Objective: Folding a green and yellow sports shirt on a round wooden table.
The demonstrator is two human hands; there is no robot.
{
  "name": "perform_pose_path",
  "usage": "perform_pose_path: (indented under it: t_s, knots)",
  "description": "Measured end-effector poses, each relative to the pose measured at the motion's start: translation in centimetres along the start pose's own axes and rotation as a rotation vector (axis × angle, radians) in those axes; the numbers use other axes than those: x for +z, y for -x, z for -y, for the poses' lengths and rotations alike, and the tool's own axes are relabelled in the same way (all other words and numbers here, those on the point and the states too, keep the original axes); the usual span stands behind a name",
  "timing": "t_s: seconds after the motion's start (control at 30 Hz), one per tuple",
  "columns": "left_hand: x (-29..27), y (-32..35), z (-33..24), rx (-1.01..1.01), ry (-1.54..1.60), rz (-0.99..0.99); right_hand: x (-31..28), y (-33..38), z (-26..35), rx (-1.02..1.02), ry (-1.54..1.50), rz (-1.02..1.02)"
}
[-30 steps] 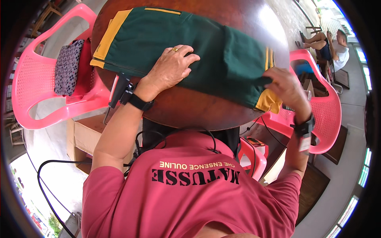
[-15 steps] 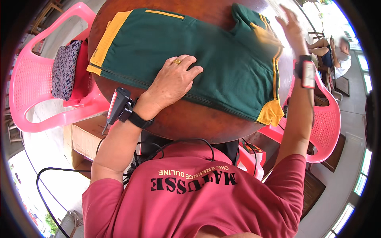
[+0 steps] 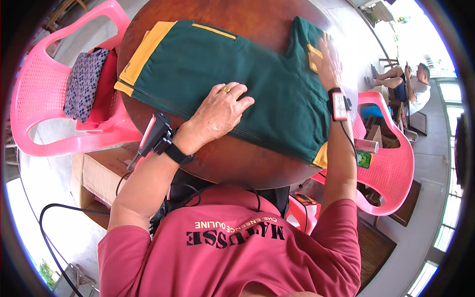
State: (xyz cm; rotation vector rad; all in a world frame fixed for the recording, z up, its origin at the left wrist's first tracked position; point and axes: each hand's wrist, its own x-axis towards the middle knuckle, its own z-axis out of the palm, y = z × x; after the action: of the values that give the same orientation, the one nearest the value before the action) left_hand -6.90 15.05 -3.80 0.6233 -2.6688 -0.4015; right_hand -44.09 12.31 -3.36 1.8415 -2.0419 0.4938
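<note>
A dark green jacket with yellow trim (image 3: 222, 84) lies folded flat on the round brown table (image 3: 213, 166). Its wide yellow hem faces left, and a yellow-edged pocket runs along the far side. My left hand (image 3: 220, 109), with a ring on it, rests on the near middle of the cloth; its fingers are loosely bent, the thumb apart. On the right, my right hand (image 3: 329, 67) lies with outstretched fingers on the jacket's far right part, over a yellow patch. That hand and wrist cover some of the garment's right edge.
At left, a pink plastic chair (image 3: 42, 94) bears folded patterned cloth (image 3: 85, 81) and red cloth. Another pink chair (image 3: 391, 173) on the right carries a cylinder (image 3: 367, 145). A cardboard box (image 3: 101, 168) stands below the table's left side. A person (image 3: 413, 86) sits farther off.
My right hand has come down from above the right edge onto the jacket, moving left and toward me. The left hand stays on the cloth. The view has shifted slightly.
</note>
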Motion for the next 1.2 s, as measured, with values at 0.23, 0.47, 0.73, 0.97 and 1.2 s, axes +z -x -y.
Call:
perform_pose_path:
  t_s: [0.23, 0.47, 0.73, 0.97, 1.2]
  knots:
    - [0.3, 0.1, -0.6, -0.010, -0.048, -0.031, 4.3, -2.9, 0.4, 0.273, 0.146, 0.264]
    - [0.3, -0.2, 0.6, 0.003, 0.075, -0.053, 3.0, -2.8, 0.9, 0.283, 0.121, 0.176]
    - [-2.6, 1.1, 8.9, -0.503, -0.376, -0.186, -0.5, 7.9, 8.8, 0.228, 0.064, 0.241]
    - [-2.0, 0.5, 8.0, -0.494, -0.368, -0.144, 0.2, 6.0, 4.0, 0.186, 0.104, 0.271]
    - [-3.2, -0.5, 7.6, -0.500, -0.285, -0.340, -0.6, 6.1, -2.0, 0.344, 0.250, 0.471]
